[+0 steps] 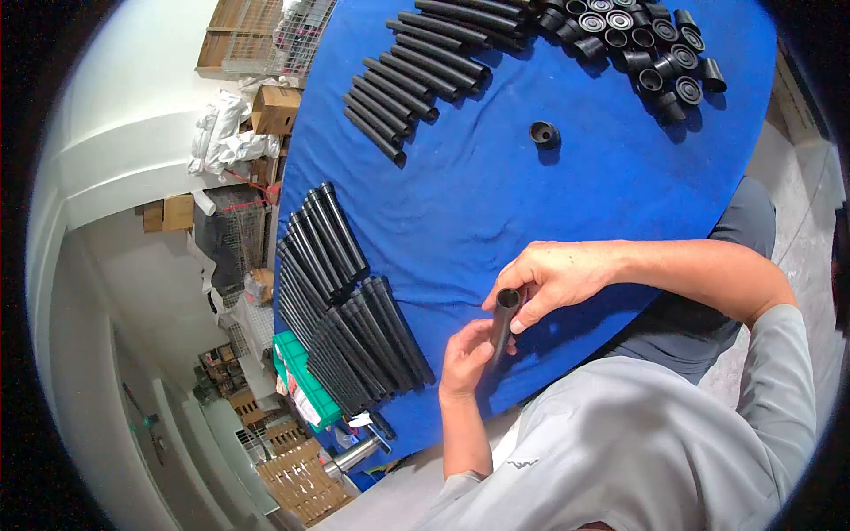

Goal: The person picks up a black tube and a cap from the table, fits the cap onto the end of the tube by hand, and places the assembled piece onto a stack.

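I hold a black plastic tube [501,332] over the near edge of the blue-covered table, its round open end tipped up toward me. My left hand [465,358] is closed around the lower part of the tube. At the upper end, my right hand [553,281] grips it with thumb and fingers just below the rim. The tube's far end is partly hidden by my fingers. A single black cup-shaped fitting [544,135] stands alone on the blue cloth [452,212], beyond my right hand.
Black tubes with collared ends [354,336] lie stacked at left, beside a green bin [305,380]. Plain black tubes [416,66] lie in a row at the far side. Several black fittings [651,80] are heaped at far right. Cardboard boxes [274,109] stand beyond the table.
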The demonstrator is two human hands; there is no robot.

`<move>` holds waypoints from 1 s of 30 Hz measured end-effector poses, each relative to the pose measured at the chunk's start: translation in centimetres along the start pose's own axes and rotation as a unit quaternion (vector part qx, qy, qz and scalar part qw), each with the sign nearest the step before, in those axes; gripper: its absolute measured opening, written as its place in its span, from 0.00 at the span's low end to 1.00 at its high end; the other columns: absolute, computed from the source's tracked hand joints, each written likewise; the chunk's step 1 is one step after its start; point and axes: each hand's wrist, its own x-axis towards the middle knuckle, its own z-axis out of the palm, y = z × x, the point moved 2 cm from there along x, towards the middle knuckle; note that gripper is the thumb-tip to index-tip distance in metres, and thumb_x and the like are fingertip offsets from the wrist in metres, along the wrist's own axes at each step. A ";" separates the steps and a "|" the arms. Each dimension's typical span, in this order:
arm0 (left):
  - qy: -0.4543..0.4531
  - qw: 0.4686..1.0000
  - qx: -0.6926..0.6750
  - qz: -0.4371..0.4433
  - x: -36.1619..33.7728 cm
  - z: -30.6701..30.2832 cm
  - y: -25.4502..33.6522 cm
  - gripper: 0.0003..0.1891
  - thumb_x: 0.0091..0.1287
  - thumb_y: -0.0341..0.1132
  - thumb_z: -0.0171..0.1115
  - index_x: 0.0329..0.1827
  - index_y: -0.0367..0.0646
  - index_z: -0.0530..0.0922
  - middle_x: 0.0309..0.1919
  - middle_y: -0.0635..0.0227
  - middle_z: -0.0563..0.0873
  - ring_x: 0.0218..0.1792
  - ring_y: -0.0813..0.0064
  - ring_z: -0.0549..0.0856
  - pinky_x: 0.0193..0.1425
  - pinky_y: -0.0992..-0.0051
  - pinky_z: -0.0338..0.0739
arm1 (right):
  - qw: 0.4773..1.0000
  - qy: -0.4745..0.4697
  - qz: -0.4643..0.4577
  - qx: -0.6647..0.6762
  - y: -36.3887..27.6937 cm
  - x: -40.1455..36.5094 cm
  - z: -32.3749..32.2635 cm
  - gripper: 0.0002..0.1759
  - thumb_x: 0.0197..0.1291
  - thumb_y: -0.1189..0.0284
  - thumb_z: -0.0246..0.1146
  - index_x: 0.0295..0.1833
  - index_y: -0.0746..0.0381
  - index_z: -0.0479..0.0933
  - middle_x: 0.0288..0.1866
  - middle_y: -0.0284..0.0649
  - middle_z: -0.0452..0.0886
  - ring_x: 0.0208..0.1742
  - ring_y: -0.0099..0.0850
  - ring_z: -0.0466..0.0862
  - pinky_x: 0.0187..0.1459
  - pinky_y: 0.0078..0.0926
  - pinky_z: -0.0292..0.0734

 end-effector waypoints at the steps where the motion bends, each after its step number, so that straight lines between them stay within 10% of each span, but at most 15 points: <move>1: -0.003 1.000 -0.010 -0.002 0.0 -0.1 -0.1 0.29 0.69 0.47 0.70 0.63 0.31 0.78 0.46 0.54 0.88 0.45 0.62 0.88 0.54 0.60 0.83 | 1.000 0.005 -0.007 0.002 0.0 0.0 0.1 0.25 0.66 0.71 0.70 0.65 0.70 0.78 0.50 0.43 0.89 0.49 0.26 0.88 0.53 0.28 0.83; 7: 0.003 0.995 -0.098 -0.028 -0.9 1.3 0.9 0.31 0.72 0.43 0.68 0.70 0.31 0.71 0.47 0.46 0.88 0.44 0.55 0.90 0.51 0.57 0.85 | 0.995 0.089 -0.048 0.019 -0.1 -0.1 -0.2 0.20 0.64 0.70 0.72 0.57 0.68 0.80 0.42 0.36 0.86 0.40 0.24 0.84 0.45 0.26 0.81; 12: -0.035 0.950 -0.228 0.210 -0.1 0.8 0.6 0.27 0.75 0.34 0.61 0.77 0.56 0.70 0.45 0.52 0.88 0.45 0.57 0.87 0.45 0.53 0.85 | 0.983 0.140 -0.029 0.118 0.5 0.2 -1.5 0.18 0.61 0.70 0.74 0.54 0.67 0.82 0.40 0.34 0.85 0.40 0.24 0.82 0.47 0.24 0.79; 18: 0.198 0.931 -0.139 0.273 2.0 4.6 5.6 0.27 0.70 0.48 0.70 0.65 0.41 0.75 0.46 0.56 0.84 0.48 0.62 0.84 0.50 0.56 0.85 | 0.993 0.008 -0.031 -0.110 0.3 0.0 0.6 0.18 0.67 0.66 0.70 0.57 0.65 0.84 0.44 0.40 0.90 0.45 0.27 0.87 0.48 0.31 0.81; 21: 0.070 0.973 -0.120 0.182 1.5 3.0 4.8 0.29 0.67 0.50 0.73 0.61 0.37 0.76 0.43 0.56 0.85 0.42 0.62 0.86 0.45 0.61 0.84 | 0.982 -0.040 -0.014 -0.184 0.9 0.1 0.4 0.23 0.68 0.59 0.69 0.59 0.65 0.83 0.48 0.44 0.90 0.48 0.36 0.89 0.49 0.37 0.82; 30: 0.054 0.997 0.005 0.052 1.2 3.2 3.4 0.26 0.55 0.40 0.83 0.53 0.35 0.83 0.40 0.63 0.88 0.36 0.69 0.87 0.41 0.71 0.82 | 0.989 0.013 -0.111 -0.094 -1.5 -0.4 -0.2 0.26 0.69 0.67 0.68 0.71 0.59 0.76 0.59 0.40 0.81 0.54 0.33 0.82 0.47 0.31 0.82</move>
